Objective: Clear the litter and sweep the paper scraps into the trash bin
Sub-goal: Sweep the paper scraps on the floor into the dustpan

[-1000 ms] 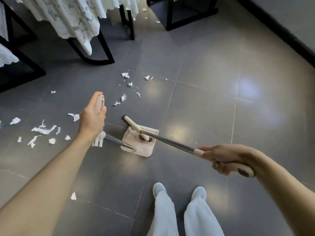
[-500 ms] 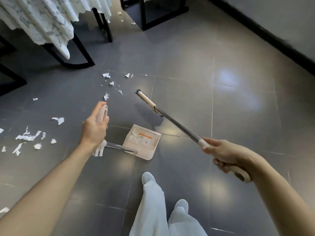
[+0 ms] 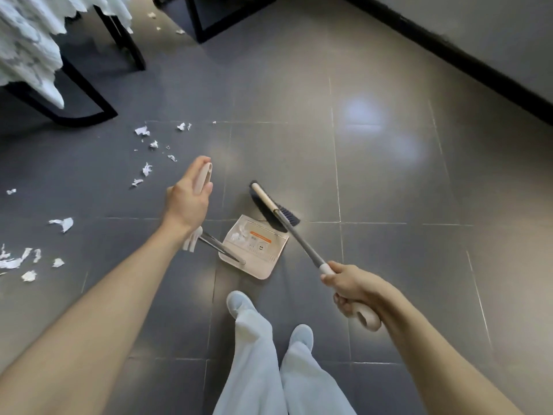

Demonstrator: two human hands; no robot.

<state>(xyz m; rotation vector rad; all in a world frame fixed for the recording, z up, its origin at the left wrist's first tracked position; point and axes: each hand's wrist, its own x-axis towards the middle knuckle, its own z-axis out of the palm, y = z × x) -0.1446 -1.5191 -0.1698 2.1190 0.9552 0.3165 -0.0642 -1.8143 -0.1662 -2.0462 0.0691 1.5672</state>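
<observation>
Torn white paper scraps [image 3: 15, 260] lie on the grey tiled floor [image 3: 389, 175] far left of the dustpan [image 3: 254, 253], with a second loose trail of them up and left of it. Further up on that side stands a black-legged bench [image 3: 86, 118] draped in a white lace cloth [image 3: 27, 55]. Just left of the dustpan, the left hand [image 3: 187, 202] is clamped on the cream grip at the top of its long handle, fingers curled round it. The dustpan sits flat on the floor, showing a label with an orange stripe and a few white bits near its far left corner. The broom [image 3: 270, 208] rests its dark bristles at the dustpan's far right edge. Right of the dustpan, the right hand [image 3: 350, 290] grips the broom's cream handle end. Two pale shoes [image 3: 239, 304] stand just below the dustpan. A black skirting [image 3: 478, 70] runs far up and right of it
</observation>
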